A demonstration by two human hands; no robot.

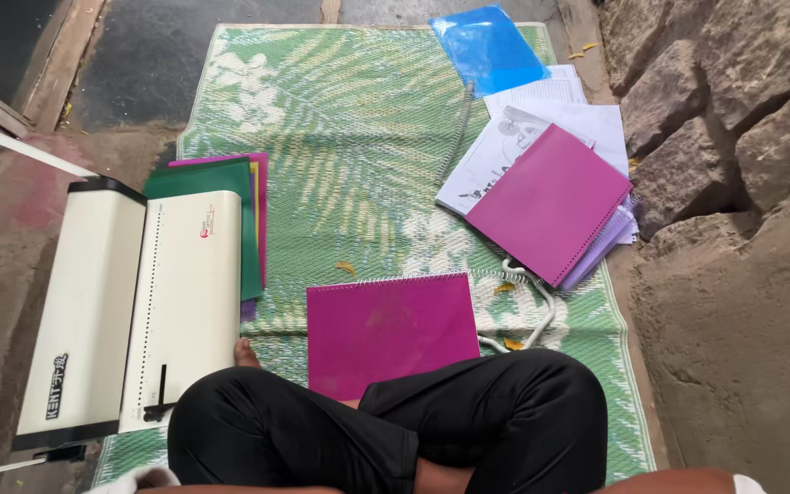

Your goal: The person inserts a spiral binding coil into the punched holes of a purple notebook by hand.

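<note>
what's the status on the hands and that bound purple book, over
Hands out of view below the frame, nothing gripped that shows. Purple spiral-bound book flat on the green mat, against the crossed legs. White binding machine beside it, not touching.

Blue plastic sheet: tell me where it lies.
In the head view the blue plastic sheet lies at the far right end of the green mat, just beyond the white papers.

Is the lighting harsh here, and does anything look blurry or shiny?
Head view: soft, even daylight with no hard shadows; the blue plastic sheet shows slight sheen; the magenta bound book and white binding machine look sharp; edges bend slightly from the wide lens.
</note>
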